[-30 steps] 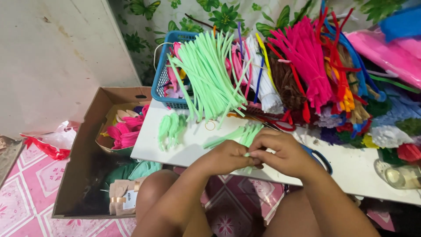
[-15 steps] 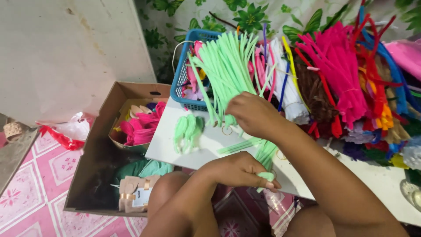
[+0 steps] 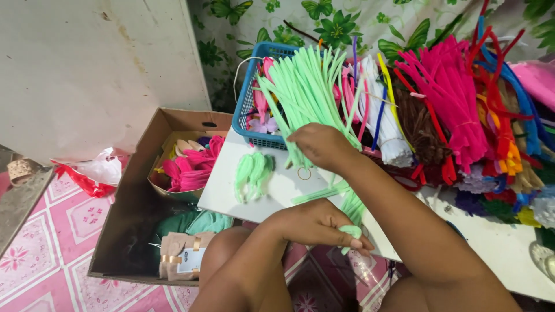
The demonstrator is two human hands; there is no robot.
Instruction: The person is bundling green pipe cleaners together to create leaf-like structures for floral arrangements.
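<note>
While the left hand (image 3: 315, 222) pinches a green loop (image 3: 351, 231), the right hand (image 3: 321, 144) grasps green pipe cleaners (image 3: 300, 95).

basket (image 3: 247, 124) on table (image 3: 222, 188), cardboard box (image 3: 147, 190) left of table

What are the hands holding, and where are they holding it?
The left hand pinches a folded light-green pipe-cleaner piece at its rounded end. The right hand reaches into the bundle of green pipe cleaners, gripping near their lower ends.
</note>
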